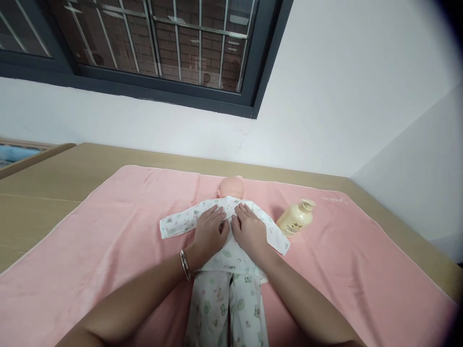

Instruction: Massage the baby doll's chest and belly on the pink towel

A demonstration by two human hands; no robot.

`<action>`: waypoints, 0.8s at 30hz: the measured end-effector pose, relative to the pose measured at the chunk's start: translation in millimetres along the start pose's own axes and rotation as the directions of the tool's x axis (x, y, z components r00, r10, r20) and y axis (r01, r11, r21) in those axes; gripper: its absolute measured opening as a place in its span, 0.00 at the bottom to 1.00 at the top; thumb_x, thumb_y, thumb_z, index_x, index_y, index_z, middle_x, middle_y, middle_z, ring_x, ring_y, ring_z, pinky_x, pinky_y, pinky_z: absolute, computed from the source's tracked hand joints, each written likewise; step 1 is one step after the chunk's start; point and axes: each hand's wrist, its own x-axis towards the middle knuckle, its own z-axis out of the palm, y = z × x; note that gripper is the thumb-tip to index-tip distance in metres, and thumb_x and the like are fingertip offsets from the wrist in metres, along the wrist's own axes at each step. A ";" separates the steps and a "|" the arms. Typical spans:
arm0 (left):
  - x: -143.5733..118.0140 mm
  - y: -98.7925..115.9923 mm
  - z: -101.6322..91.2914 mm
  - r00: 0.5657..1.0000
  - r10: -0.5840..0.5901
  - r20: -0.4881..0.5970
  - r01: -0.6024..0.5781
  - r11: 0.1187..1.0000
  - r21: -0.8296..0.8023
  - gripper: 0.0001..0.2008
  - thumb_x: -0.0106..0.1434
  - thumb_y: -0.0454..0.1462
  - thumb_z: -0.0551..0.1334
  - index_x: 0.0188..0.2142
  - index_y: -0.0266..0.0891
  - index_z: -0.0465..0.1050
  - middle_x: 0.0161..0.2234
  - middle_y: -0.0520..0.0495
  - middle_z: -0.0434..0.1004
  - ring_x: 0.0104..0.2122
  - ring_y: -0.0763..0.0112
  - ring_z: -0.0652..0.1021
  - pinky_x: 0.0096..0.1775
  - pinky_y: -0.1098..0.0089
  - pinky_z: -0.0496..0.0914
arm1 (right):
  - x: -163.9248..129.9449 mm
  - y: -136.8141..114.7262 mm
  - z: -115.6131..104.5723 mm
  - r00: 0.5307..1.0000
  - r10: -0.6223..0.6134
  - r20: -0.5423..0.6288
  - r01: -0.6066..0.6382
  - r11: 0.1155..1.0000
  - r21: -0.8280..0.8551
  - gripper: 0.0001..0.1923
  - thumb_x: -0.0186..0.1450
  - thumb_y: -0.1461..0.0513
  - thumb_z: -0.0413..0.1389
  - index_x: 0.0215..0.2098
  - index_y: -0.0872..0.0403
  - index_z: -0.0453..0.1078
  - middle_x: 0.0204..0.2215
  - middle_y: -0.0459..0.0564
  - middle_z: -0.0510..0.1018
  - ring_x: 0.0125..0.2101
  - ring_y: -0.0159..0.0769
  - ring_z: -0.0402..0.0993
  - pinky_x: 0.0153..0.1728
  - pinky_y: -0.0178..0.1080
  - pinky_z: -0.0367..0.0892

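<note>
A baby doll (231,187) lies on a pink blanket with its head at the far side, and no facial features show. It wears a white long-sleeved top (231,258) and matching trousers (213,308), both printed with small green and pink figures. My left hand (211,231) rests on the left part of the top's upper body, fingers stretched out. Beside it, my right hand (251,233) lies on the right part in the same way. Slight creases run through the cloth between my fingertips. A metal bangle (185,265) circles my left wrist.
Right of the doll, a pale yellow bottle (295,219) lies tilted beside its sleeve. The pink blanket (336,265) covers much of a wooden surface (47,202). Behind stand a white wall (318,96) and a dark-framed window (162,91) with metal bars.
</note>
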 end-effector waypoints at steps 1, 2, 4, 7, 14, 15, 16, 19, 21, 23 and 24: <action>-0.5 0.0 -0.1 1.000 0.010 -0.007 -0.010 1.000 -0.002 0.11 0.62 0.32 0.57 0.41 0.38 0.76 0.42 0.44 0.81 0.50 0.57 0.76 0.53 0.53 0.70 | 2.9 2.9 0.0 1.000 -0.015 0.001 0.015 1.000 0.019 0.20 0.70 0.61 0.44 0.57 0.54 0.67 0.58 0.51 0.70 0.60 0.42 0.61 0.56 0.44 0.62; -1.0 0.0 -0.2 1.000 0.015 -0.006 -0.015 1.000 -0.003 0.11 0.62 0.32 0.57 0.42 0.39 0.76 0.42 0.44 0.80 0.50 0.57 0.75 0.54 0.53 0.70 | 5.5 5.8 0.6 0.999 -0.037 0.000 0.037 0.999 0.037 0.20 0.71 0.61 0.43 0.57 0.55 0.67 0.58 0.51 0.69 0.61 0.41 0.60 0.58 0.44 0.60; -2.2 0.0 -0.1 1.000 0.011 0.015 -0.011 1.000 -0.009 0.11 0.63 0.33 0.57 0.43 0.40 0.75 0.43 0.45 0.80 0.51 0.58 0.74 0.55 0.53 0.69 | 9.3 10.9 2.8 0.997 -0.083 -0.002 0.083 0.995 0.064 0.21 0.71 0.61 0.43 0.58 0.56 0.66 0.59 0.51 0.68 0.62 0.41 0.58 0.61 0.45 0.56; -2.6 0.0 0.0 0.998 -0.011 0.063 0.012 1.000 -0.013 0.13 0.64 0.34 0.55 0.46 0.41 0.75 0.46 0.45 0.79 0.53 0.58 0.73 0.56 0.53 0.67 | 11.0 14.7 7.4 0.993 -0.119 -0.007 0.119 0.990 0.078 0.22 0.71 0.61 0.43 0.60 0.58 0.64 0.60 0.54 0.66 0.63 0.42 0.57 0.62 0.48 0.53; 6.7 -0.5 -3.9 0.976 -0.003 0.220 -0.010 0.998 0.057 0.20 0.66 0.36 0.52 0.56 0.38 0.68 0.57 0.42 0.70 0.60 0.55 0.66 0.60 0.50 0.61 | 8.7 12.4 10.2 0.990 -0.144 0.006 0.143 0.987 0.074 0.22 0.70 0.63 0.43 0.60 0.57 0.64 0.61 0.54 0.65 0.63 0.44 0.55 0.63 0.50 0.52; 8.2 -0.7 -4.3 0.973 -0.004 0.231 -0.011 0.998 0.063 0.20 0.66 0.36 0.52 0.57 0.38 0.67 0.58 0.41 0.68 0.60 0.55 0.65 0.60 0.51 0.61 | 8.3 11.5 9.5 0.988 -0.152 0.007 0.151 0.986 0.073 0.22 0.70 0.63 0.43 0.60 0.57 0.64 0.61 0.54 0.65 0.63 0.44 0.55 0.63 0.50 0.51; 9.5 -1.0 -4.5 0.972 -0.010 0.237 -0.006 0.998 0.068 0.21 0.66 0.36 0.51 0.57 0.38 0.66 0.59 0.41 0.68 0.61 0.55 0.65 0.60 0.51 0.60 | 7.8 10.3 8.7 0.988 -0.156 0.007 0.156 0.985 0.071 0.22 0.70 0.64 0.44 0.60 0.57 0.65 0.61 0.54 0.65 0.63 0.43 0.55 0.63 0.50 0.51; 12.2 -3.0 -3.7 0.966 -0.031 0.255 0.012 0.997 0.075 0.21 0.65 0.36 0.52 0.57 0.37 0.66 0.59 0.41 0.67 0.61 0.55 0.64 0.61 0.52 0.59 | 4.8 5.8 7.3 0.989 -0.151 -0.007 0.151 0.987 0.058 0.21 0.69 0.65 0.45 0.57 0.57 0.68 0.58 0.53 0.69 0.62 0.43 0.58 0.62 0.48 0.54; 13.5 -5.3 -2.2 0.961 -0.044 0.274 0.023 0.997 0.080 0.22 0.65 0.37 0.53 0.58 0.35 0.65 0.60 0.39 0.67 0.61 0.55 0.64 0.61 0.52 0.59 | 1.5 2.2 7.8 0.990 -0.135 -0.035 0.137 0.990 0.042 0.20 0.68 0.65 0.45 0.55 0.58 0.70 0.56 0.53 0.71 0.60 0.43 0.61 0.61 0.45 0.56; 14.4 -7.8 -0.4 0.957 -0.054 0.284 0.032 0.996 0.080 0.22 0.65 0.37 0.53 0.58 0.33 0.65 0.60 0.38 0.66 0.61 0.54 0.63 0.61 0.52 0.59 | -2.2 -0.9 8.7 0.990 -0.125 -0.065 0.127 0.992 0.024 0.20 0.68 0.65 0.45 0.54 0.58 0.71 0.54 0.52 0.73 0.59 0.42 0.63 0.60 0.44 0.58; 14.6 -8.8 0.5 0.956 -0.057 0.286 0.036 0.996 0.078 0.23 0.65 0.38 0.53 0.58 0.33 0.65 0.60 0.38 0.66 0.62 0.54 0.63 0.61 0.51 0.59 | -3.7 -2.1 8.9 0.990 -0.121 -0.075 0.122 0.992 0.016 0.20 0.68 0.65 0.45 0.54 0.57 0.71 0.54 0.52 0.74 0.59 0.42 0.63 0.60 0.44 0.59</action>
